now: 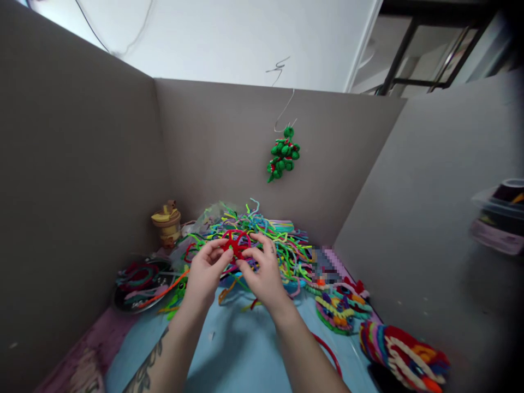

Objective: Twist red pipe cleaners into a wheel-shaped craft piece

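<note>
A red looped piece (236, 236), made of what look like fuzzy pipe cleaners in a flower-like shape, is held up over the work surface. On its left side, my left hand (208, 268) pinches it with curled fingers and thumb. My right hand (262, 268) grips the opposite side between thumb and fingertips, its upper finger curving over the top loops. Fingers partly cover the piece. Behind both hands spreads a tangled heap of multicoloured pipe cleaners (282, 245).
Grey panels enclose the blue work surface (237, 344). At left are a dark round dish (118, 303) and a tan container (167, 226). Colourful fuzzy pieces (338, 316) lie at right, with another striped bundle (403, 355) nearer. A green-and-red ornament (284, 154) hangs from wire.
</note>
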`<state>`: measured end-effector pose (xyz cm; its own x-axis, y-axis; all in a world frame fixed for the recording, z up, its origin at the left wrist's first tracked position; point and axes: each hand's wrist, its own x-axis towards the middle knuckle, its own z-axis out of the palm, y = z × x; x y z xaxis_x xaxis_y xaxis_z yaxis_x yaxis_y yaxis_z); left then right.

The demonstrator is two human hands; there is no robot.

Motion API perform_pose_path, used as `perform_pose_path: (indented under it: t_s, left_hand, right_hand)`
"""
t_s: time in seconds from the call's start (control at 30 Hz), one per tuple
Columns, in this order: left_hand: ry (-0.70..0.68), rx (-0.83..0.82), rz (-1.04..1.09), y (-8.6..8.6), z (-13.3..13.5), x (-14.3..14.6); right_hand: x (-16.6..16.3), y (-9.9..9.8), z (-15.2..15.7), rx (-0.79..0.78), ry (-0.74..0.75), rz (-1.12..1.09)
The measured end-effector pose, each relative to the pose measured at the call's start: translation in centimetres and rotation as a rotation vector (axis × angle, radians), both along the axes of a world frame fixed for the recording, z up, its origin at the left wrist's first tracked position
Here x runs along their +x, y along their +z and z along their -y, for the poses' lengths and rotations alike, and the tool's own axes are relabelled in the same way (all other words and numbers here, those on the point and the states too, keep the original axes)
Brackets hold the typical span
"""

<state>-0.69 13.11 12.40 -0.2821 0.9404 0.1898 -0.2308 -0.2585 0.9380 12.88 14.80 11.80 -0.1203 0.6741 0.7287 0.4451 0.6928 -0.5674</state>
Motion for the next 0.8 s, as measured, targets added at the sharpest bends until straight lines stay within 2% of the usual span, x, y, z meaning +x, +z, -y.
perform_pose_path:
  t_s: [0.2, 0.4, 0.57, 0.8]
  left_hand:
    - [0.019, 0.046, -0.086, -0.1, 0.2, 0.2]
    - [0.05, 0.093, -0.402, 0.0, 0.3, -0.2]
    - [-0.072, 0.077, -0.545, 0.6, 0.6, -0.3]
    - [-0.24, 0.051, -0.554, 1.7, 1.3, -0.7]
  right_hand:
    - [-0.2, 0.1, 0.5, 0.104, -0.059, 0.049]
    - [0.6, 0.8, 1.0, 0.196, -0.031, 0.142]
    - [1.6, 0.9, 0.6, 0.188, -0.083, 0.134]
    - [2.0, 1.1, 0.5, 0.119, -0.059, 0.127]
